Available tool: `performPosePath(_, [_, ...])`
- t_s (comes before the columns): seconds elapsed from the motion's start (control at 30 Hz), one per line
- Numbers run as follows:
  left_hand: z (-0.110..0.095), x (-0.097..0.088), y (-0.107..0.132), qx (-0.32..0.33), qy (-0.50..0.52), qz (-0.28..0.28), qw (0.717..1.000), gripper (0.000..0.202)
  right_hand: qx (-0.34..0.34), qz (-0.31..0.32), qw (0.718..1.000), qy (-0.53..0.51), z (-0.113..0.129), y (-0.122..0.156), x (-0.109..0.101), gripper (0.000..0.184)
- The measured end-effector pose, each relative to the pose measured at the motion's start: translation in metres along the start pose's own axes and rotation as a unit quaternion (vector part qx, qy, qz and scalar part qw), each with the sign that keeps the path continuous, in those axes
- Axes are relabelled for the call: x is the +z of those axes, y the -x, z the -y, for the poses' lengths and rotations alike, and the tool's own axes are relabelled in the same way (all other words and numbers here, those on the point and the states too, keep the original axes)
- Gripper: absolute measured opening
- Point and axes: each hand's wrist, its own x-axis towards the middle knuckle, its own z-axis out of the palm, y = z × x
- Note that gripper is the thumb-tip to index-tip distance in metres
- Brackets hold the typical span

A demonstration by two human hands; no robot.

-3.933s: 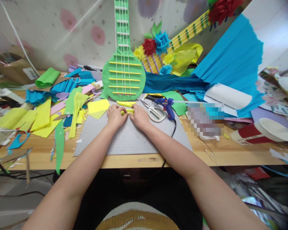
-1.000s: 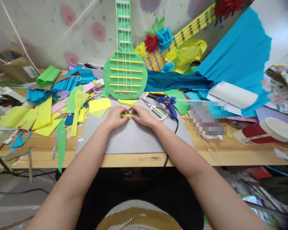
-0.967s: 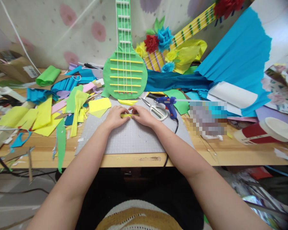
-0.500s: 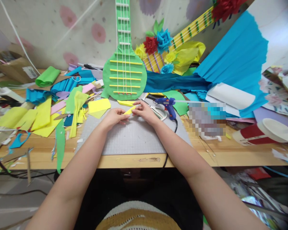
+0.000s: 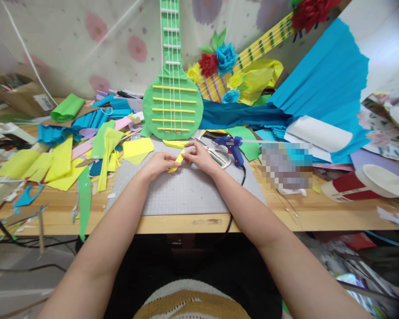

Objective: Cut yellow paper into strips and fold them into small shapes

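Observation:
Between my fingertips is a narrow strip of yellow crepe paper, tilted over the grey cutting mat. My left hand pinches its lower part, and my right hand grips the upper end. Another folded yellow strip lies on the mat just beyond my hands. To the left rests a yellow paper piece. Scissors lie beside my right hand, next to a blue glue gun. Behind stands a green paper-covered lute shape with white strings and yellow bars.
Crepe paper scraps in several colours cover the table's left side. At the back right are a yellow stringed instrument shape with paper flowers and a large blue crepe sheet. A paper cup lies tipped at the right.
The yellow strip in my hands has turned to a steeper tilt, with its lower end now showing below my left fingers. My hands have barely shifted.

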Motion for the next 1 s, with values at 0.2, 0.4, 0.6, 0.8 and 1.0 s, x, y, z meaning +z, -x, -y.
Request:
performPosePath(0.2, [-0.0013,0.0010,0.0003,-0.006,-0.017,0.003,1.000,0.039,0.003,0.001,1.000,0.008,-0.0015,-0.0004,0.0005,0.035])
performPosePath(0.4, [-0.0034,0.0035,0.0012,-0.004,-0.021,-0.006,1.000,0.035,0.007,-0.003,1.000,0.002,-0.0049,-0.0014,-0.0003,0.035])
performPosePath(0.6, [-0.0026,0.0042,0.0006,-0.003,-0.005,-0.008,1.000,0.036,0.001,0.004,1.000,-0.017,-0.0029,-0.0006,-0.0009,0.035])
performPosePath(0.8, [-0.0002,0.0026,-0.0020,-0.010,-0.001,-0.009,1.000,0.037,0.002,-0.005,1.000,-0.009,-0.0022,-0.0001,0.0006,0.034])
performPosePath(1.0, [-0.0005,0.0010,-0.0026,-0.018,-0.002,-0.009,1.000,0.036,-0.012,-0.004,1.000,-0.011,-0.0032,-0.0006,0.0010,0.033])
